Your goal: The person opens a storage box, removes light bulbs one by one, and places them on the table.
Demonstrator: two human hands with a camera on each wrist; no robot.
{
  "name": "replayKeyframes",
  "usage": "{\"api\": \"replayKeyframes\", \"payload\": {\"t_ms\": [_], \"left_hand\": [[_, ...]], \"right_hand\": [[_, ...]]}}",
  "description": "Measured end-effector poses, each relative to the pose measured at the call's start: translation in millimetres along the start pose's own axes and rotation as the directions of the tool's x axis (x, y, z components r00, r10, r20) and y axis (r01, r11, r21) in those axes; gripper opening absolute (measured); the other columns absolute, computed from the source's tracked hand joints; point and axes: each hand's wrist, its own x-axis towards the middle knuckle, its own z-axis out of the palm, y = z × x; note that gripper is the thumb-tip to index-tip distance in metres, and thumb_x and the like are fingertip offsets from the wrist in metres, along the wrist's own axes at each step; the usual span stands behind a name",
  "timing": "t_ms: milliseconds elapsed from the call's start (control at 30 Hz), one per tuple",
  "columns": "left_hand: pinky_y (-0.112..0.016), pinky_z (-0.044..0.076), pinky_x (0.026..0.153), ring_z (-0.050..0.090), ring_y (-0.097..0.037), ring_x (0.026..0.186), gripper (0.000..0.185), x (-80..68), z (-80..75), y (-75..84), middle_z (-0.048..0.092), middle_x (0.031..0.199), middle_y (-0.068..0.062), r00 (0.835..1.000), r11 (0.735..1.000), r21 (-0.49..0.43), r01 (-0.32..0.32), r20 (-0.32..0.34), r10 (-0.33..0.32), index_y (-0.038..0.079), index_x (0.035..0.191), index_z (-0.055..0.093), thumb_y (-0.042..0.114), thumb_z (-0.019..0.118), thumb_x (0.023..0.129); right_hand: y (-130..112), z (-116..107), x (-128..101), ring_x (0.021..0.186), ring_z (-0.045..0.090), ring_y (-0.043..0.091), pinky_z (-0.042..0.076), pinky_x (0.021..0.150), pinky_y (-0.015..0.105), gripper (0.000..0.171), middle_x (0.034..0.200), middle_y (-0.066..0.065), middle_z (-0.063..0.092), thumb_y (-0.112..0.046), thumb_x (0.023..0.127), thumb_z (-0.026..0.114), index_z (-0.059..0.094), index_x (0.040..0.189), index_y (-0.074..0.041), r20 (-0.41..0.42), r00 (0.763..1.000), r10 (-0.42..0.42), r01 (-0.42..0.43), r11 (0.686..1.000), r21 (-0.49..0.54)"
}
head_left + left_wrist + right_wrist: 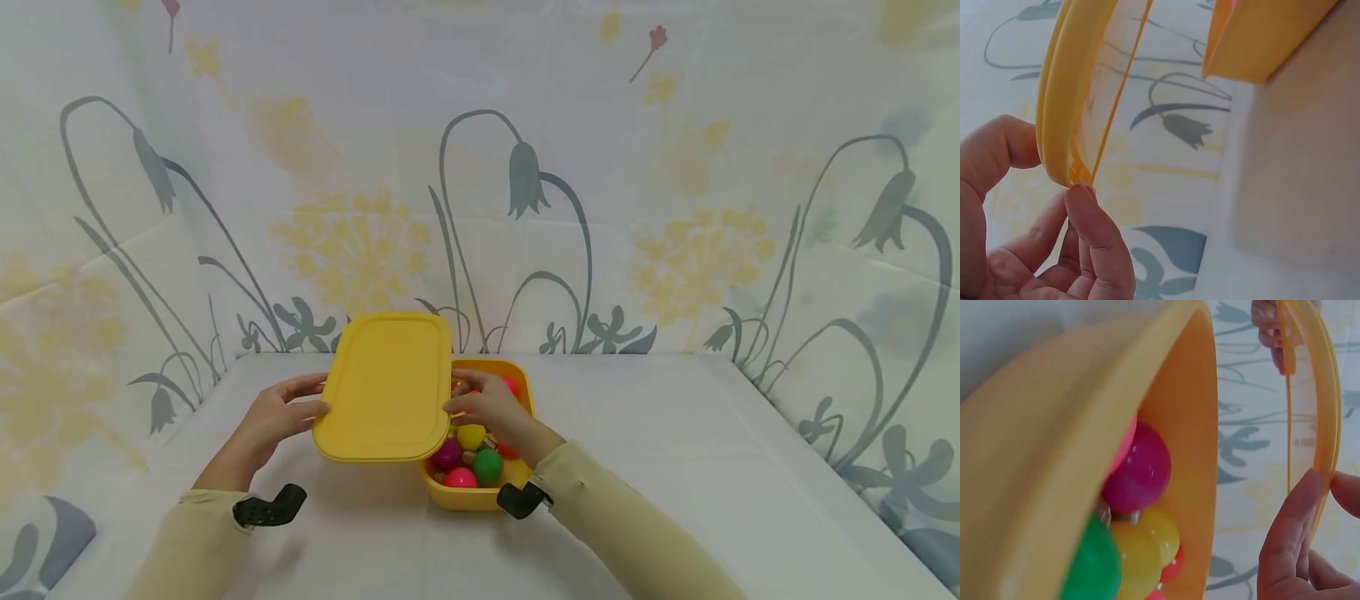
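Lid (384, 387), plain yellow, longer than wide, with rounded corners and a raised line running round near the border. Looks thick at the rim in both wrist views. Held up in the air over the white table (675, 467), with broad face turned toward the head camera, to the left of the box (465, 498) and partly in front of it. Gripped at left edge by the left hand (267, 423), in a pinch of thumb and finger; gripped at right edge, in the same manner, by the right hand (497, 410).

On the table, partly behind the lid: box, orange-yellow, with rounded corners. Inside it, a heap of glossy bulbs, among them a green bulb (487, 467), yellow bulb (471, 436), purple bulb (447, 453) and pink bulb (461, 477), some with ribbed, gold-coloured ends. Too much covered for counting. In the way of the box, seen from the head: lid over the left side, right hand across the middle, right wrist's black device (523, 500) at the near right corner. Another black device on the left wrist. On both arms, pale sleeves (637, 525). Behind everything, a white cloth (480, 50) with printed grey and yellow flowers.
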Motion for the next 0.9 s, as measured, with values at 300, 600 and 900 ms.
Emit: {"api": "replayKeyframes", "payload": {"t_ms": [300, 600, 900], "left_hand": [[-0.035, 0.049, 0.087, 0.056, -0.019, 0.104, 0.066, -6.0, -18.2, -11.1, 0.038, 0.137, -0.024, 1.0, 1.0, 0.011, 0.018, -0.004, -0.018, 0.0, 0.142, 0.033, 0.019, 0.063, 0.087], [-0.03, 0.051, 0.083, 0.057, 0.002, 0.089, 0.069, -10.9, -40.3, -24.1, 0.039, 0.136, -0.026, 1.0, 1.0, 0.013, 0.011, -0.011, -0.011, -0.003, 0.142, 0.032, 0.024, 0.065, 0.087], [-0.034, 0.051, 0.084, 0.055, 0.001, 0.089, 0.071, -11.0, -59.7, -40.6, 0.039, 0.138, -0.026, 0.997, 0.994, 0.079, 0.072, -0.019, -0.071, -0.004, 0.142, 0.031, 0.029, 0.064, 0.088]], "right_hand": [[3, 26, 2, 0.074, 0.057, 0.019, 0.054, 0.076, 0.032, 0.067, 0.101, 0.011, 0.049, 0.005, 0.078, 0.068, 0.039, 0.138, -0.001, 0.035, 0.999, -0.018, 0.019, 1.0, -0.007], [5, 56, -1, 0.079, 0.06, 0.019, 0.053, 0.078, 0.032, 0.059, 0.102, 0.011, 0.051, 0.003, 0.079, 0.069, 0.047, 0.133, -0.003, -0.04, 0.999, -0.037, 0.039, 0.997, 0.06], [12, 86, -3, 0.085, 0.059, 0.017, 0.052, 0.081, 0.029, 0.061, 0.103, 0.006, 0.051, 0.003, 0.077, 0.071, 0.048, 0.133, -0.004, -0.051, 0.998, -0.027, 0.032, 0.993, 0.113]]}}
